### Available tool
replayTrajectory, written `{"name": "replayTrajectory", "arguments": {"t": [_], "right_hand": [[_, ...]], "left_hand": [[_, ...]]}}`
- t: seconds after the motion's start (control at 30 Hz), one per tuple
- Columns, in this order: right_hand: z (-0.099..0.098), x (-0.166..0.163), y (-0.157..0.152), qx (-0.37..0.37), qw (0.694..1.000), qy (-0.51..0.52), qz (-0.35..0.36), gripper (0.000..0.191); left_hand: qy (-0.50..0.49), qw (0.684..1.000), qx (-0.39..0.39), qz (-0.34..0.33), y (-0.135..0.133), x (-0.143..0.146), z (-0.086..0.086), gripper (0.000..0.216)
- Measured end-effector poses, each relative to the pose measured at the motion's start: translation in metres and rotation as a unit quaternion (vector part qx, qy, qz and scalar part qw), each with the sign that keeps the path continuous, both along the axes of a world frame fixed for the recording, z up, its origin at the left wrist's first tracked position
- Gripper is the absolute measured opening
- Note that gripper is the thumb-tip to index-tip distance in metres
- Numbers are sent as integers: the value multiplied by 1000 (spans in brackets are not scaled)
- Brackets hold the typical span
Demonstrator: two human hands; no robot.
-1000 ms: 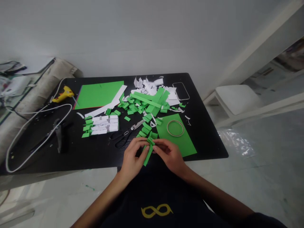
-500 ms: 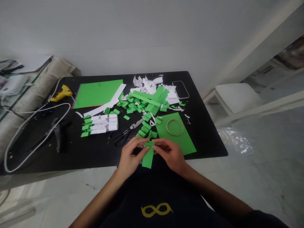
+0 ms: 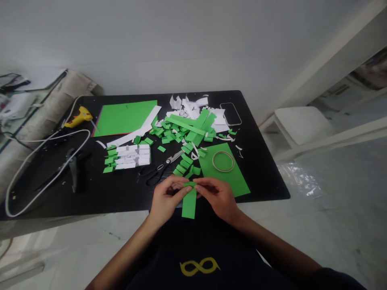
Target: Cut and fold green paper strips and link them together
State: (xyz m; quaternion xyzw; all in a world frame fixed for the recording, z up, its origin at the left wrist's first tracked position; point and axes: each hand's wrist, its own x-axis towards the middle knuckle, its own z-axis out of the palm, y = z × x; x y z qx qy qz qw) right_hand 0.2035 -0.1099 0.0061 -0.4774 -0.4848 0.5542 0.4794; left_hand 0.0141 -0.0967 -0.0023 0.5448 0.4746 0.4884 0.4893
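Between both hands, at the table's front edge, is a green paper strip [image 3: 189, 204] that hangs down toward me. My left hand [image 3: 167, 198] pinches its upper left side between thumb and fingers. On the upper right side, my right hand [image 3: 218, 196] pinches it the same way. The strip's top end is folded over under my thumbs. Just beyond my fingers lie several small folded green paper pieces [image 3: 185, 164]. Scissors [image 3: 165, 166] with black handles rest open beyond my left hand. Right of the strip is a green sheet [image 3: 237, 181] with a tape ring [image 3: 213, 162] on it.
A block of white and green folded paper [image 3: 128, 157] lies on the black table [image 3: 105, 197]. Behind are white scraps [image 3: 187, 106], green strips [image 3: 201, 127] and a green paper stack [image 3: 125, 121]. At left are a yellow glue gun [image 3: 80, 117], a white cable [image 3: 18, 173] and a dark clamp-like tool [image 3: 73, 169].
The folded top of the green strip is pressed flatter under my thumbs, and its hanging end has swung slightly down and right. Both hands keep their hold.
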Motion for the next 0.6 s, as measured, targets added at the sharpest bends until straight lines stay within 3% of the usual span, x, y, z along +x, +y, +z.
{"name": "replayTrajectory", "arguments": {"t": [0.6], "right_hand": [[3,0,-2,19,999,-28,2,19]], "left_hand": [[-15,999,-6,-34,2,-3,9,10]]}}
